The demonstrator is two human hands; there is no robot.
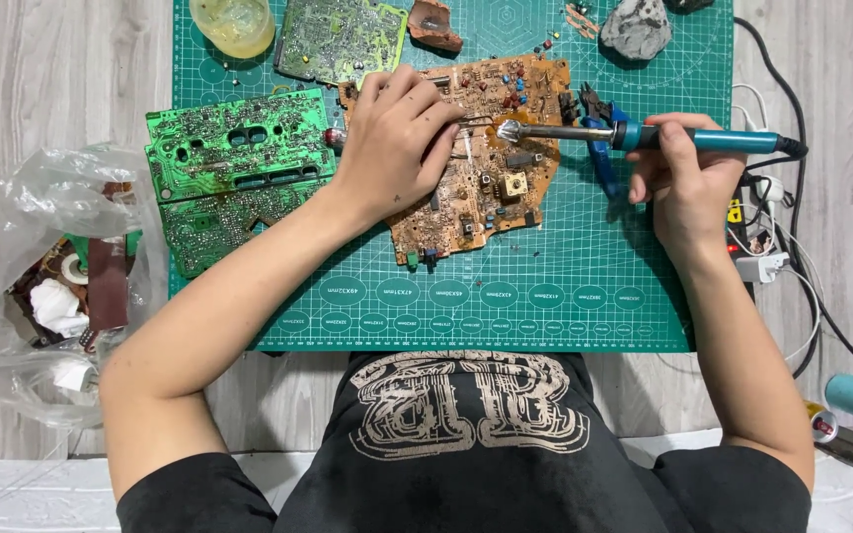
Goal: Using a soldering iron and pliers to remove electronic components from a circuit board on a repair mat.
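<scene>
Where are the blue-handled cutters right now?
In the head view, the blue-handled cutters lie on the green cutting mat, right of the brown circuit board, under the soldering iron held by the right hand.

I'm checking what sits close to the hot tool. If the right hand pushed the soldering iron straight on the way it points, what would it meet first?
The soldering iron in the right hand points left over the brown circuit board. Straight on, its tip would probably first meet the left hand, at the fingers resting on the board; height is unclear.
</scene>
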